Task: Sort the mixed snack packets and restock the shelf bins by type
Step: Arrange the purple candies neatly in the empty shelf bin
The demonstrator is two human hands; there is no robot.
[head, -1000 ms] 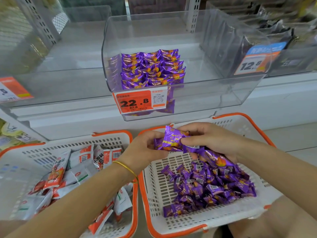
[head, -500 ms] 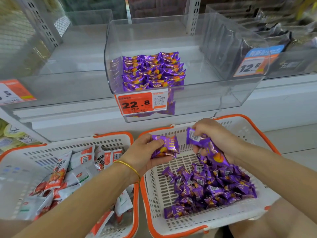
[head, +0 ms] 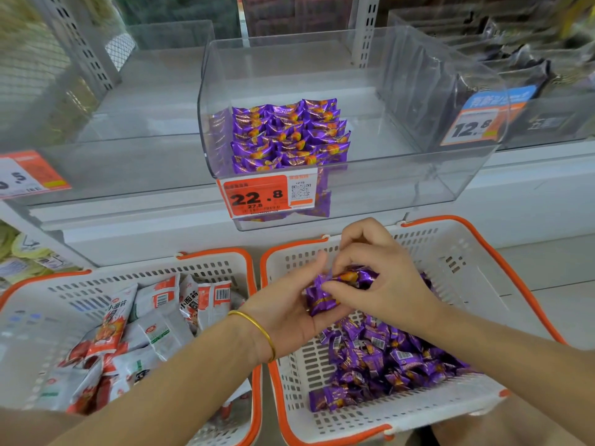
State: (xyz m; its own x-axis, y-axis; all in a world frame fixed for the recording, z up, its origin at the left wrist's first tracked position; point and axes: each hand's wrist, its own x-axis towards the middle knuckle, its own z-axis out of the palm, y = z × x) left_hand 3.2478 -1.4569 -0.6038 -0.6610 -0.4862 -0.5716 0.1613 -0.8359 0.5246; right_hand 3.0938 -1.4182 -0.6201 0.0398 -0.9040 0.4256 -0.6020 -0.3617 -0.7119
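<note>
You have bright, even light here, with only soft shadows. Faint sheen sits on your clear bin [head: 402, 185], and the far left and right corners bend and blur.

The white shelf [head: 161, 226] carries three clear bins side by side. The middle bin [head: 418, 175] holds purple packets [head: 289, 136] stacked in neat rows against its left wall, with an orange price tag [head: 257, 194] on its near face. The left bin [head: 112, 162] is tagged too, and the right bin [head: 553, 123] holds dark packets [head: 515, 69].
</note>
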